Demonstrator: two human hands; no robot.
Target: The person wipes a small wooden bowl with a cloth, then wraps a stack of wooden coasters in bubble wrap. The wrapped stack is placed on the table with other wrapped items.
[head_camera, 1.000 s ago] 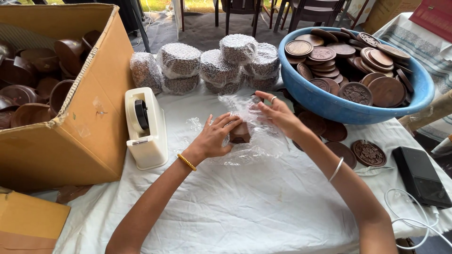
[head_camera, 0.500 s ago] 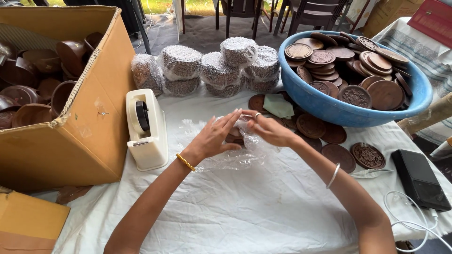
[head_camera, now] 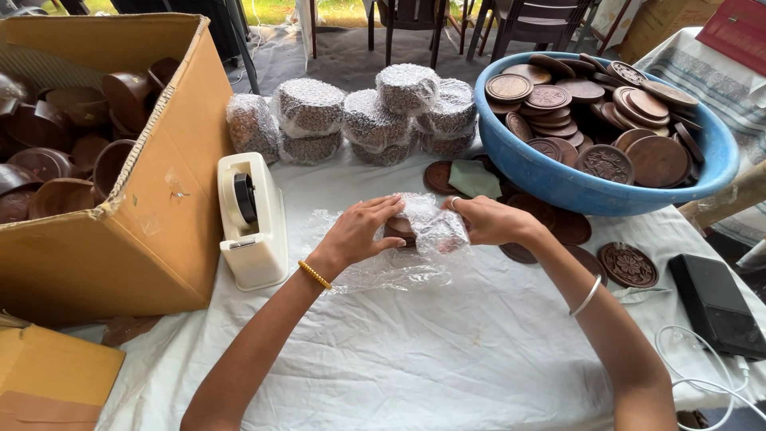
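A small stack of brown wooden discs [head_camera: 401, 228] sits on a sheet of bubble wrap [head_camera: 375, 267] spread on the white-covered table [head_camera: 415, 351]. My left hand [head_camera: 359, 231] presses against the stack's left side, fingers over the wrap. My right hand [head_camera: 487, 219] grips a fold of the bubble wrap and holds it over the top and right side of the stack. The discs are mostly hidden under the wrap.
A white tape dispenser [head_camera: 251, 223] stands left of my hands, beside a cardboard box [head_camera: 152, 231] of brown wooden bowls. Several bubble-wrapped bundles [head_camera: 367, 120] line the back. A blue basin [head_camera: 558, 179] holds carved discs; loose discs [head_camera: 628, 265] and a black device [head_camera: 714, 305] lie right.
My right hand has pulled the bubble wrap from the far right over the stack of discs. Both hands have closed in around it.
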